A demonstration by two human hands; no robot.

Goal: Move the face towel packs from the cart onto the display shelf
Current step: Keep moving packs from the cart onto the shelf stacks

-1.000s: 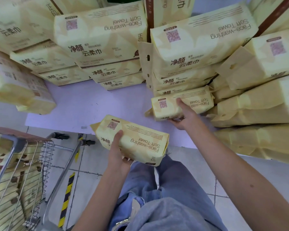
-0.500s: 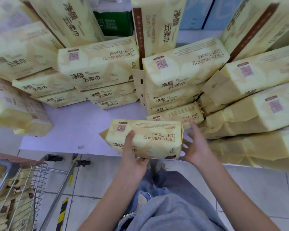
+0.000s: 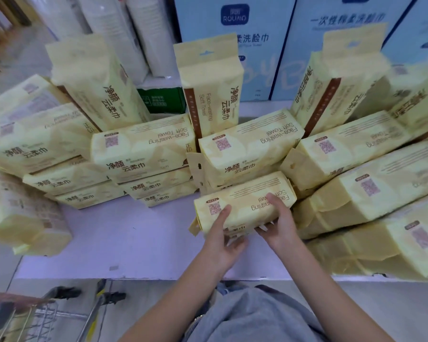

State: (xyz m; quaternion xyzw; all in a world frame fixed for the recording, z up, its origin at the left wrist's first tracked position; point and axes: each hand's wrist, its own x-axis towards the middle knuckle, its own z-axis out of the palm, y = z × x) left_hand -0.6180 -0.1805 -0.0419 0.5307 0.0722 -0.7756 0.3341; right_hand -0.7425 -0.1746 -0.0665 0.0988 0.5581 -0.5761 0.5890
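Note:
A yellow face towel pack (image 3: 247, 201) lies lengthwise over the pale lilac display shelf (image 3: 134, 238), in front of a middle stack of like packs (image 3: 247, 149). My left hand (image 3: 220, 238) grips its near left end, thumb on top. My right hand (image 3: 279, 223) holds its near right side, thumb on the printed top. The pack seems to rest on another pack hidden under it. The wire cart (image 3: 22, 319) shows at the bottom left corner, more yellow packs inside.
Stacks of yellow packs fill the shelf left (image 3: 67, 178), centre (image 3: 143, 154) and right (image 3: 371, 183). Upright packs (image 3: 210, 90) stand behind, before blue boxes (image 3: 235, 28). A green box (image 3: 162, 99) sits at the back. Bare shelf lies left of my hands.
My left hand carried the pack forward and right onto the shelf in front of the middle stack. My right hand, open beside it before, now holds its right side. The view has tilted up.

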